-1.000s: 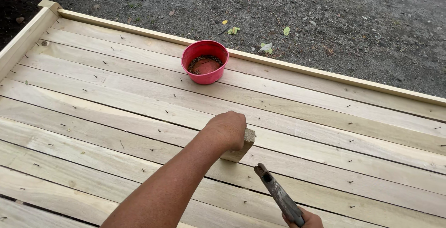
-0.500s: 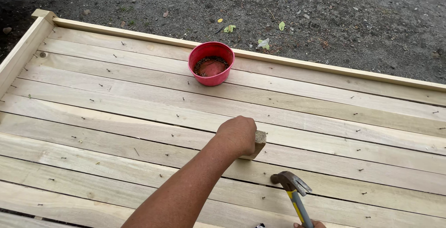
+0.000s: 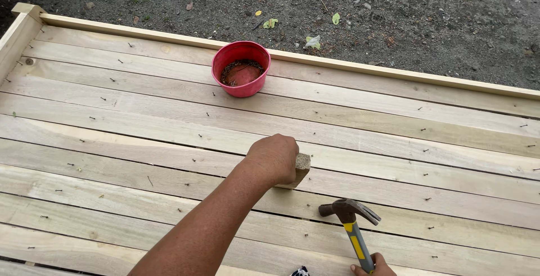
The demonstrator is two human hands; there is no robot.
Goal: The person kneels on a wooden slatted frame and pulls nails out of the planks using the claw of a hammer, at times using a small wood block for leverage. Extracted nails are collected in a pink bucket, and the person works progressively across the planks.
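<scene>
- Left hand [image 3: 274, 158] is closed over a small pale wood block [image 3: 299, 169], pressing it down on the deck boards [image 3: 140, 135]. Only one squared, rough-sawn end of the block shows past the knuckles.
- Right hand [image 3: 372, 266] is wrapped round the bottom of a claw hammer [image 3: 351, 225] handle, just right of and nearer than the block. Dark steel head, grey shaft with a yellow stripe, head sitting low over a board.
- Red plastic bowl [image 3: 241, 68], round and smooth, sits well beyond the block near the far edge rail [image 3: 394, 73]. There's a brownish heap of nails inside, too small to make out singly.
- Boards are pale, unfinished, visibly grainy planks with thin gaps and rows of small dark nails.
- Past the rail it's grey gravelly dirt [image 3: 422, 12] with a few fallen leaves.
</scene>
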